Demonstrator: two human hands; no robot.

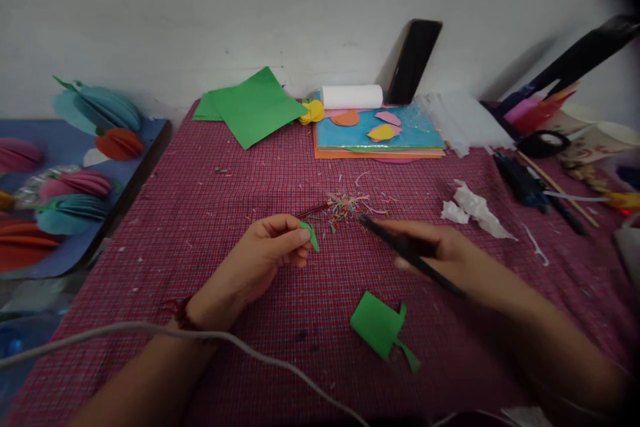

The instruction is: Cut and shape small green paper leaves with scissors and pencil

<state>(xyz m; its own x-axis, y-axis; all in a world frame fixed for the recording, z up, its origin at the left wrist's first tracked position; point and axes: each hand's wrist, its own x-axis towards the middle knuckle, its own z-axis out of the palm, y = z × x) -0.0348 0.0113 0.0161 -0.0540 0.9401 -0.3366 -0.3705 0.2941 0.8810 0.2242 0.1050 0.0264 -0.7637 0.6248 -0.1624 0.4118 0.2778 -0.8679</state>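
My left hand [277, 243] is closed, pinching a small green paper piece [311, 236] between thumb and fingertips. In my right hand [440, 250] is a long, slim black tool [413, 257], blurred, its kind unclear. The tool's far tip reaches a small heap of colourful paper shreds [345, 205]. Thin dark strands [313, 211] lie beside the heap, just beyond my left fingers. Below and between the hands, a cut green paper scrap [375, 323] with narrow tails rests on the checked cloth [240, 347].
Green sheets [265, 107], a blue pack of paper [345, 133], a white roll [352, 96] and a leaning phone [416, 60] stand along the wall. Crumpled tissue [475, 210] lies right. Folded paper pumpkins [120, 144] sit on a blue board at left. A white cable [195, 332] crosses the foreground.
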